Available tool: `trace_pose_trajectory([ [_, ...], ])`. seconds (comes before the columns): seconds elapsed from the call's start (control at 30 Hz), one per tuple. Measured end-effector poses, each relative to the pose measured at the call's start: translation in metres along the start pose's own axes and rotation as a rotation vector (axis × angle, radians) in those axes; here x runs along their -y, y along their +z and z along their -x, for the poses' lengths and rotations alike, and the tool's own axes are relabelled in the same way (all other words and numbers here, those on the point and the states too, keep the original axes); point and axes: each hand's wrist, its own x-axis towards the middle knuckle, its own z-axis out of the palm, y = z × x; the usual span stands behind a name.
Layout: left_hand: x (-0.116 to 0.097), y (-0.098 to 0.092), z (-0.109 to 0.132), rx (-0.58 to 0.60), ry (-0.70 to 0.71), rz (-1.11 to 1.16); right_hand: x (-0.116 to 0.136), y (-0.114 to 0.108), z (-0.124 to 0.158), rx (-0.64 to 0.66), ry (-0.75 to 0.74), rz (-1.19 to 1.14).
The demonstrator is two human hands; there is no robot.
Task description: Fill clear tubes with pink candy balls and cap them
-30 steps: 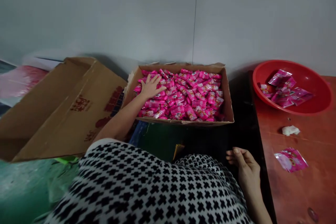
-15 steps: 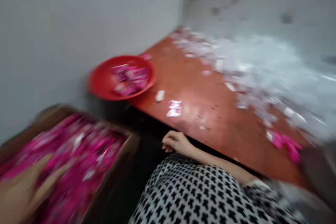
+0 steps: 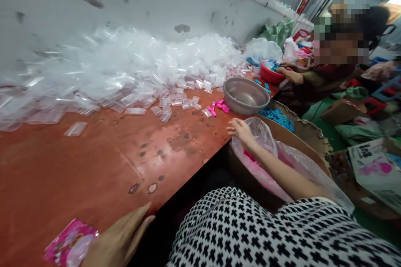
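Note:
My left hand [image 3: 120, 235] is at the table's near edge, fingers stretched out and apart. Beside it, partly covered by the hand, lies a shiny pink printed packet [image 3: 67, 240]; whether they touch I cannot tell. My right hand [image 3: 240, 130] hovers by the table edge with fingers loosely bent and slightly apart, nothing visible in them. Just beyond it are several bright pink plastic pieces [image 3: 221, 106] and a grey basin [image 3: 246, 94]. Under my right forearm stands a box lined with a transparent bag [image 3: 283, 156], pink pieces showing inside.
A long heap of transparent plastic sleeves [image 3: 125, 62] runs along the wall on the reddish table [image 3: 103, 167]. At the far right a co-worker's hands [image 3: 291, 74] are at a red basin [image 3: 272, 73] of blue pieces. More blue pieces [image 3: 277, 119] fill a carton; boxes stand on the floor.
The view has swung right, away from the red bowl and the carton of pink packets. My left hand has left that carton for the table edge; my right hand has reached out over the lined box.

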Motion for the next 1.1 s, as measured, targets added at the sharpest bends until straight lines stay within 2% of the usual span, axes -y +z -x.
trace_pose_trajectory([
  [0.13,-0.025,0.036,-0.071,0.112,0.058,0.024,0.009,-0.07,-0.064,-0.168,0.006,-0.022],
  [0.3,-0.062,0.094,-0.145,0.183,0.154,-0.049,-0.018,-0.153,-0.101,-0.306,-0.003,0.0],
  [0.37,-0.067,0.115,-0.167,0.26,0.199,-0.114,-0.028,-0.177,-0.11,-0.336,-0.039,0.032],
  [0.43,-0.061,0.126,-0.18,0.337,0.269,-0.146,-0.029,-0.187,-0.118,-0.359,-0.094,0.084],
  [0.5,-0.047,0.127,-0.185,0.408,0.378,-0.138,-0.023,-0.179,-0.12,-0.363,-0.217,0.196],
  [0.57,-0.03,0.122,-0.181,0.458,0.493,-0.112,-0.015,-0.155,-0.119,-0.275,-0.399,0.381],
  [0.63,-0.017,0.116,-0.174,0.453,0.533,-0.102,-0.012,-0.12,-0.118,0.015,-0.46,0.586],
  [0.7,-0.01,0.114,-0.168,0.402,0.46,-0.111,-0.021,-0.082,-0.121,0.325,-0.443,0.694],
  [0.73,-0.007,0.114,-0.167,0.376,0.415,-0.1,-0.029,-0.064,-0.123,0.41,-0.409,0.721],
  [0.77,-0.005,0.115,-0.167,0.372,0.368,-0.07,-0.04,-0.048,-0.127,0.424,-0.367,0.743],
  [0.8,-0.003,0.116,-0.168,0.365,0.283,-0.04,-0.05,-0.034,-0.13,0.373,-0.31,0.772],
  [0.87,0.003,0.117,-0.171,0.357,0.233,0.035,-0.069,-0.015,-0.137,0.185,-0.233,0.871],
  [0.9,0.006,0.117,-0.173,0.347,0.222,0.064,-0.075,-0.009,-0.139,0.159,-0.225,0.936],
  [1.0,0.017,0.115,-0.176,0.334,0.211,0.112,-0.078,0.003,-0.142,0.136,-0.219,1.111],
  [1.1,0.025,0.105,-0.179,0.376,0.204,0.133,-0.07,0.012,-0.141,0.138,-0.193,1.229],
])
